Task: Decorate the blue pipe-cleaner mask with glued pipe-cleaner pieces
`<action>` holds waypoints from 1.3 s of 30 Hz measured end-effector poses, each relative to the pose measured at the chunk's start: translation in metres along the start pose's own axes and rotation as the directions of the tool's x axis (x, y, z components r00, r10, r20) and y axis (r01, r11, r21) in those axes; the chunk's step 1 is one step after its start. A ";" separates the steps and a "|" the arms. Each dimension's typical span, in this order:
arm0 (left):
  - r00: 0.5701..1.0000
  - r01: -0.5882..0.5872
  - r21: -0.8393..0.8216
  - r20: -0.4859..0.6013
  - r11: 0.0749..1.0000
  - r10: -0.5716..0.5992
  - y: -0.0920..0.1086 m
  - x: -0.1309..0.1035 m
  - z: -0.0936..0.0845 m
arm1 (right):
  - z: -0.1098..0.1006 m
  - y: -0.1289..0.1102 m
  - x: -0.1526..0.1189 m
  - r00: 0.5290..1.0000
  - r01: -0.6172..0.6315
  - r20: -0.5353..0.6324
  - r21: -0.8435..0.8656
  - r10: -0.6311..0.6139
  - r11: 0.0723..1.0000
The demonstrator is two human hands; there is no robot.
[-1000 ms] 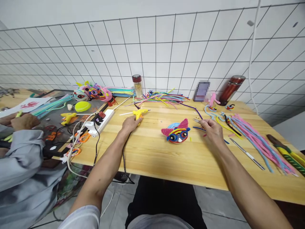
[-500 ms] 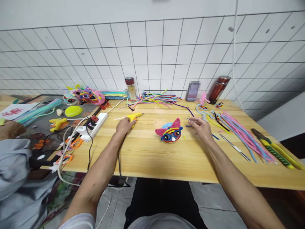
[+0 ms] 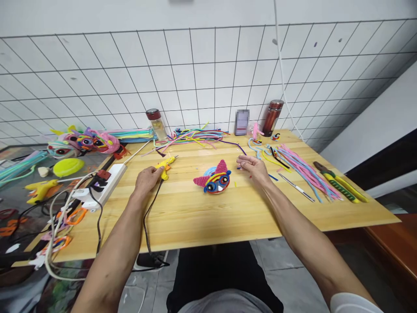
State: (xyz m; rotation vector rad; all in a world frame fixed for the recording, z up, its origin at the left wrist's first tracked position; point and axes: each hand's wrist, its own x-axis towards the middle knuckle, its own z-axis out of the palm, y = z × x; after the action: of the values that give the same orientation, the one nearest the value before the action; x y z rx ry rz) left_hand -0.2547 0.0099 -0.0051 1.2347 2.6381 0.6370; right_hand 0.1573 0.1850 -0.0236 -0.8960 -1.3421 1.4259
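My left hand (image 3: 147, 179) is closed around the rear of a yellow glue gun (image 3: 167, 164), whose nozzle points right and away from me. Its black cord hangs down past the table's front edge. Between my hands sits a small animal head made of pipe cleaners (image 3: 217, 179), with pink pointed ears, blue-rimmed eyes and a white nose. To its right, my right hand (image 3: 256, 168) rests low over the table, fingers stretched out beside small blue scraps. I see nothing held in it, though the undersides of the fingers are hidden.
Pink and blue pipe cleaners (image 3: 304, 169), a pen-like knife (image 3: 296, 187) and pliers (image 3: 339, 182) lie right. A power strip (image 3: 109, 187), a second glue gun (image 3: 41, 190) and finished heads (image 3: 86, 141) are left. A glass bottle (image 3: 157, 124), phone (image 3: 242, 122) and red flask (image 3: 273, 118) stand behind.
The view has swung right, so things appear further left. My left hand still has the glue gun. The right fingers look straighter. The co-worker's hand at the left has gone out of view.
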 end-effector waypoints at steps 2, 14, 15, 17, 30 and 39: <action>1.000 0.004 -0.011 -0.003 1.000 -0.004 0.001 -0.002 -0.001 | 0.001 0.001 0.000 1.000 -0.019 -0.004 0.032 0.019 0.999; 0.993 0.040 -0.075 -0.104 0.996 -0.048 0.004 -0.005 -0.004 | -0.002 0.002 0.003 0.998 -0.048 -0.036 -0.160 0.043 0.986; 0.993 0.039 -0.087 -0.111 0.995 -0.049 0.004 -0.005 -0.004 | -0.003 0.002 0.004 0.999 -0.042 -0.042 -0.203 0.034 0.978; 0.992 0.035 -0.113 -0.118 0.993 -0.049 0.004 -0.005 -0.004 | -0.004 0.002 0.003 0.999 -0.023 -0.039 -0.303 0.012 0.953; 0.992 0.026 -0.160 -0.120 0.987 -0.045 -0.002 -0.005 0.002 | 0.001 -0.015 -0.017 0.973 0.151 0.225 -0.780 0.048 0.608; 0.991 0.038 -0.166 -0.124 0.985 -0.059 -0.009 0.003 0.008 | 0.007 -0.011 -0.024 0.933 0.254 0.346 -0.823 0.094 0.507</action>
State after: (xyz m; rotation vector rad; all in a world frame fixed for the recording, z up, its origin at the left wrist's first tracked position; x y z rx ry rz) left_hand -0.2599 0.0097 -0.0163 1.1143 2.6452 0.9323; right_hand 0.1593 0.1597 -0.0138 -1.1963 -2.4539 0.7650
